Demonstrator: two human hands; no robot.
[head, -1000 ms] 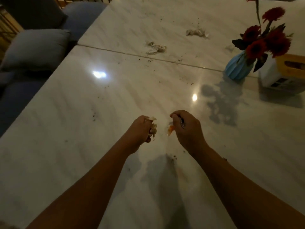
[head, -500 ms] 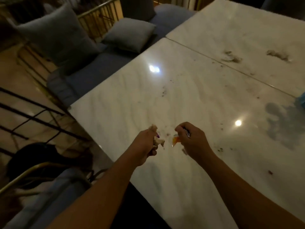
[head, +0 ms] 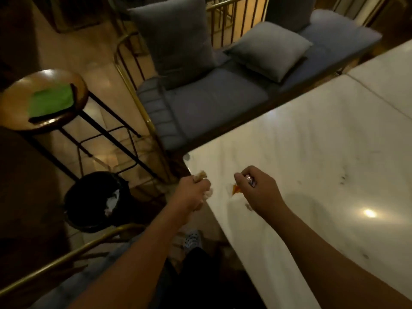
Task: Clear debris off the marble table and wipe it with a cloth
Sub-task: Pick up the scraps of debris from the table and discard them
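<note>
Both grips are pressed shut over the marble worktop (head: pixel 323 152) corner, left hand (head: pixel 194 192) bunched around crumpled tissue (head: pixel 201 175) at the edge, right hand (head: pixel 256 188) pinching small wrappers (head: pixel 235 188), green cloth (head: pixel 51 99) lying on the stool (head: pixel 13 94) nearby.

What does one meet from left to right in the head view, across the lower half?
Black bin → left hand shut on crumpled paper → right hand shut on a wrapper → light glare on the marble table.
</note>
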